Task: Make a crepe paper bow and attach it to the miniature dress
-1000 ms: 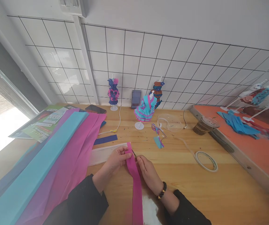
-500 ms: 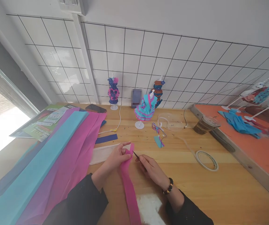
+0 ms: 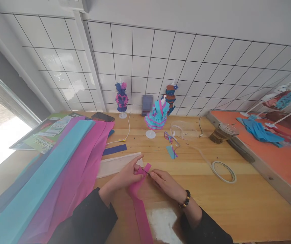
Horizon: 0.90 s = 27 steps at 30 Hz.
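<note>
My left hand (image 3: 130,172) pinches a long pink crepe-paper strip (image 3: 140,213) near its top end, index finger stretched out. The strip hangs down toward the front of the table. In my right hand (image 3: 168,185) is a pair of small scissors (image 3: 147,172), mostly hidden by my fingers, with dark thin blades lying across the pink strip. The strip's end pokes up beyond the blades. Under and behind my left hand lies a white folded strip (image 3: 112,166), with a dark blue strip (image 3: 115,149) past it.
Pink, purple and blue paper sheets (image 3: 59,162) cover the left side. Small dressed mannequins (image 3: 158,115) stand at the back, near a phone (image 3: 103,117). Teal scraps (image 3: 171,152), a tape roll (image 3: 223,172) and a lidded cup (image 3: 223,133) lie to the right, beside an orange surface (image 3: 269,159).
The scissors have moved left onto the pink strip, and their blades now cross it. The strip's top end has tilted right and dropped slightly. My left index finger has straightened.
</note>
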Motion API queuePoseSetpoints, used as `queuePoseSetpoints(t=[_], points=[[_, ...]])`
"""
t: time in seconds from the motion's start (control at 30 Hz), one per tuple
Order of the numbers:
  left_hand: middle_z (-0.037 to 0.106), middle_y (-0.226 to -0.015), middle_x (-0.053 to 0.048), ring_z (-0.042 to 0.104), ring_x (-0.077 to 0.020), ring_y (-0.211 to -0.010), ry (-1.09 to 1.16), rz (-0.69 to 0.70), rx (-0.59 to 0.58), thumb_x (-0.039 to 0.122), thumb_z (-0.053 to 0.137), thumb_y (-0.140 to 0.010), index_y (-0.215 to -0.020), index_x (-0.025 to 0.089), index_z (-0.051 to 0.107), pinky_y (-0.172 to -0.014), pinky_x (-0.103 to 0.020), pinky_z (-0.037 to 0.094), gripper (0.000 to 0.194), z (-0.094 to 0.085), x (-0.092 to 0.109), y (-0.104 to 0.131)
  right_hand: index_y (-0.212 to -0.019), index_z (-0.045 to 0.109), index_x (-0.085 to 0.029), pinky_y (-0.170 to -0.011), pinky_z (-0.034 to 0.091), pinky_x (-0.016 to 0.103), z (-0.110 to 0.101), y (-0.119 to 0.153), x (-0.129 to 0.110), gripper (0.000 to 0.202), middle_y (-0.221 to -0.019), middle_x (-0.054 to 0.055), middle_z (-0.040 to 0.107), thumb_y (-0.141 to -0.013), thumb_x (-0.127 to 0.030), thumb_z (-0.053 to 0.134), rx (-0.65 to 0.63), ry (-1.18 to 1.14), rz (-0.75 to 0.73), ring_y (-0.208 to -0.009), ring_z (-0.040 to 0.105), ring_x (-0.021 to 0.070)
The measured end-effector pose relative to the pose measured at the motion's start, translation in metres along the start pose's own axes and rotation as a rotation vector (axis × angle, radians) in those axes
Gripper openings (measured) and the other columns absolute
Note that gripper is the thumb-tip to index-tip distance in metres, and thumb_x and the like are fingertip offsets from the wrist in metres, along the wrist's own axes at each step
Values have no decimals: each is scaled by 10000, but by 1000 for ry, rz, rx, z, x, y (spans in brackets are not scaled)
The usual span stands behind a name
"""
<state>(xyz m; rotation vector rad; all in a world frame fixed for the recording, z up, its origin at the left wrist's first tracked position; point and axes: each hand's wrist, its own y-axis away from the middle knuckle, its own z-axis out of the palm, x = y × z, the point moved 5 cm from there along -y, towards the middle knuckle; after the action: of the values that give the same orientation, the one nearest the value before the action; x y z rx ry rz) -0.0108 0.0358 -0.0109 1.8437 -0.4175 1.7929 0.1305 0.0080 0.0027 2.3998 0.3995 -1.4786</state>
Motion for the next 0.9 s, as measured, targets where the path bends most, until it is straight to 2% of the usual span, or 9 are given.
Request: queuePoseSetpoints(t=[0.17, 0.33, 0.53, 0.73, 0.9], points=[[448, -643, 46, 411, -72, -546, -15, -9, -18, 164, 573, -687, -1338, 216, 235, -509, -192, 286, 736, 2, -2, -1, -740, 547, -160, -594, 337, 225, 2, -1, 0, 378, -670, -4, 507, -888, -409, 304, -26, 57, -8, -638, 431, 123], [405, -630, 61, 368, -64, -534, -14, -1, -32, 167, 562, -702, -1326, 233, 255, -509, -198, 272, 699, 3, -1, -2, -719, 552, -163, -589, 347, 232, 1, -1, -1, 405, -655, -3, 527, -891, -413, 284, -7, 89, -3, -625, 456, 129], [410, -622, 60, 378, -69, -544, -29, 0, -22, 169, 573, -701, -1323, 237, 268, -523, -203, 282, 696, 1, -1, -1, -891, 604, -177, -705, 397, 262, 2, 0, -3, 386, -823, 33, 621, -888, -404, 293, -8, 44, -41, -786, 539, 168], [494, -610, 46, 451, -76, -531, 14, -7, 44, 192, 597, -694, -1314, 186, 278, -515, -199, 313, 697, -5, -2, -4, -908, 589, -169, -695, 412, 263, -19, -6, 8, 386, -843, 53, 636, -889, -412, 289, 172, 187, 14, -786, 564, 173], [614, -669, -28, 594, -152, -578, 162, -87, 113, 258, 651, -660, -1287, 109, 288, -569, -269, 430, 739, -10, -2, -8, -1103, 520, -168, -718, 407, 287, -48, -15, 24, 356, -1001, 111, 604, -896, -359, 303, 334, 617, 100, -890, 565, 215]])
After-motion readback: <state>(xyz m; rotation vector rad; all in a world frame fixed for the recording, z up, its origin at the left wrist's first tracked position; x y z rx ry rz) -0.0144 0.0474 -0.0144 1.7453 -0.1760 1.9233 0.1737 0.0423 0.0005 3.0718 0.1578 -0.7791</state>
